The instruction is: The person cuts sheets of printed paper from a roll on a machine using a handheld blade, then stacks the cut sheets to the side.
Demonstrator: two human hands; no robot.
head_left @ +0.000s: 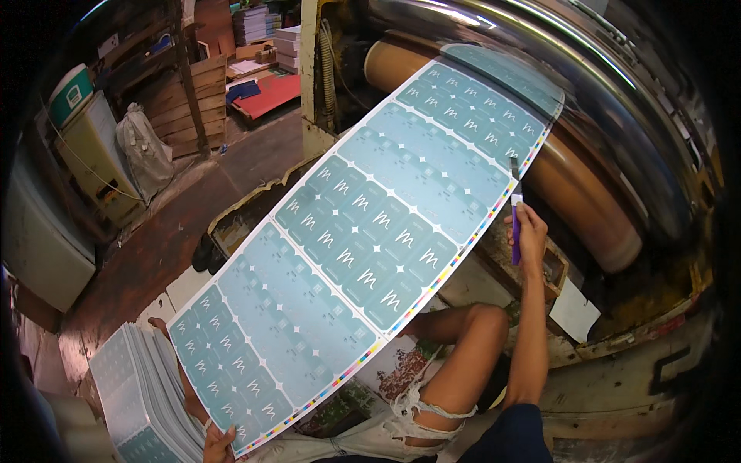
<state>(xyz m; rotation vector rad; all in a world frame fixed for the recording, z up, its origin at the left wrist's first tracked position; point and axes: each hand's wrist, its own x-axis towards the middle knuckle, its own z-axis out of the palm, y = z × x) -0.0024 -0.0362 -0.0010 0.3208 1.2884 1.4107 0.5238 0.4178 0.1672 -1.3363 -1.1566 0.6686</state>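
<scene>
The large printed sheet [363, 255], teal with rows of repeated white emblems and a strip of small colour patches along its right-hand edge, is the landmark for this report; it lies slantwise across the view, its near corner low by the person's lap and its far end draped up against the big metal cylinder [587, 85] of the press. The left hand [218, 446] sits at the sheet's near corner, fingers curled round the edge from beneath, apparently pinching it; this grip appears to serve as the anchor that keeps the long sheet taut and lifted rather than sagging. The right hand [529, 235], just off the sheet's right edge about halfway up, is closed round a slim purple-handled tool [515, 224] held upright, its dark tip reaching up toward the colour-patch strip; whether the tip touches the paper cannot be told. Holding it close to that margin suggests the edge is the part under attention. Under the sheet's near end, to its left, rests a thick stack of like-printed sheets [143, 393], fanned at the side, kept within reach of the left hand. The person's bare knee [478, 324] rises just right of the sheet's middle, seemingly steadying the right forearm. Beyond the sheet's far right edge runs a brown roller [587, 208] below the cylinder. Well away past the sheet's upper left stand wooden pallets [193, 100], a red board [270, 94] and a tied sack [145, 150].
</scene>
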